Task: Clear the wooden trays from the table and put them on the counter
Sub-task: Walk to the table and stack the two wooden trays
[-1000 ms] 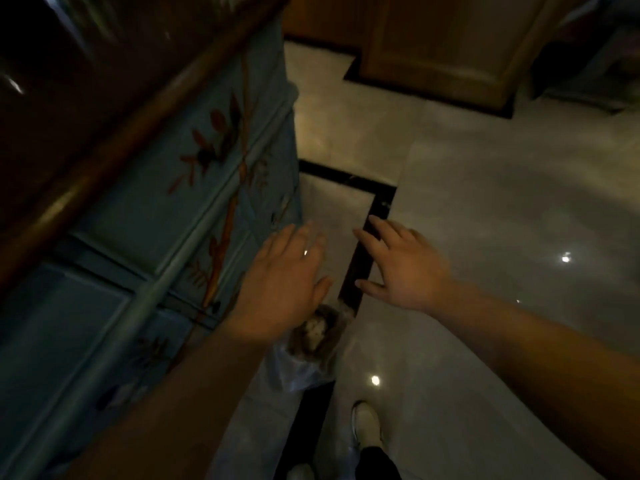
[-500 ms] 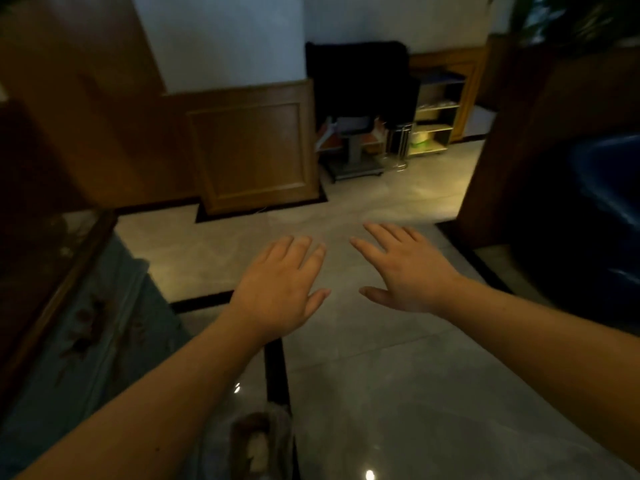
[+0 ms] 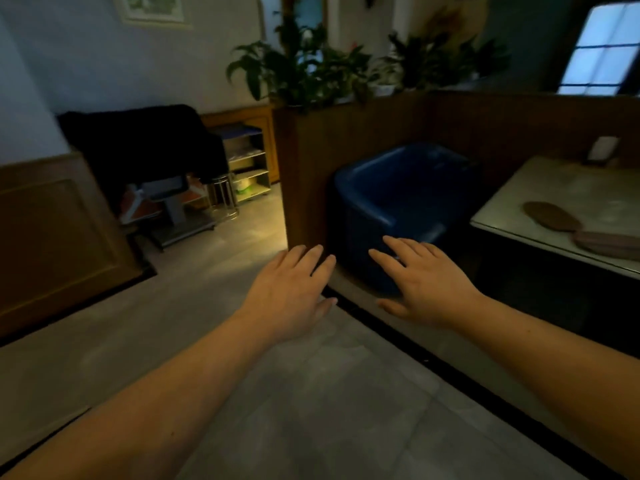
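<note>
Both grips are released, the left hand (image 3: 291, 299) and right hand (image 3: 429, 289) spread flat and empty; two wooden trays (image 3: 554, 216) lie on the counter (image 3: 561, 188) beyond the right one.

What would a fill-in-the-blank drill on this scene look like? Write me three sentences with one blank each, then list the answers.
1. Both the left hand and the right hand are open and hold ____.
2. The two wooden trays lie on the ____ at the right.
3. The tub-shaped seat beside the table is coloured ____.

Missing words: nothing; table; blue
</note>
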{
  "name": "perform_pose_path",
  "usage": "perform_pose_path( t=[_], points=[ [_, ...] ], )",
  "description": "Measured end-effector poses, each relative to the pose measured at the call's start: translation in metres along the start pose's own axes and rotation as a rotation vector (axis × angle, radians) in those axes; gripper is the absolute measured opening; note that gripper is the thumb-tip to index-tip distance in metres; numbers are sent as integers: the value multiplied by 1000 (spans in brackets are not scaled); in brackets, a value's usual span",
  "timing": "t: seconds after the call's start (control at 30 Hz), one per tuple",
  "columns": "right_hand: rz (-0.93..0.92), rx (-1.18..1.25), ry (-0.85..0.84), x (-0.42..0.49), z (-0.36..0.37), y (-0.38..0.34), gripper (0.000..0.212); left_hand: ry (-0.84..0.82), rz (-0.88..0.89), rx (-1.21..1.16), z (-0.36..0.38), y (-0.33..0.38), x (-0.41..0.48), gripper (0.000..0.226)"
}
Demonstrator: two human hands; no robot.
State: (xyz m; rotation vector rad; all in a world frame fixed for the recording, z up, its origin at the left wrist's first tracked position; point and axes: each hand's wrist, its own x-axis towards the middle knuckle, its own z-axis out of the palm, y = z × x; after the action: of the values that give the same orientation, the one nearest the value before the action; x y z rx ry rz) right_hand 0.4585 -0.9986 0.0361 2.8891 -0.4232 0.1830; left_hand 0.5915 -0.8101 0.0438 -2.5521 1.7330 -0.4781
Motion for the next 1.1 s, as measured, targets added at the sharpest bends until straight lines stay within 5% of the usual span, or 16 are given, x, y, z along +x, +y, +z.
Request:
perform_pose_path(
  t=[0.37, 1.1],
  points=[
    [345, -31, -58, -48, 38, 214, 84, 38, 273, -129, 40, 122, 207, 70],
    [976, 16, -104, 47, 130, 425, 81, -11, 651, -222, 147, 148, 563, 68]
  ],
)
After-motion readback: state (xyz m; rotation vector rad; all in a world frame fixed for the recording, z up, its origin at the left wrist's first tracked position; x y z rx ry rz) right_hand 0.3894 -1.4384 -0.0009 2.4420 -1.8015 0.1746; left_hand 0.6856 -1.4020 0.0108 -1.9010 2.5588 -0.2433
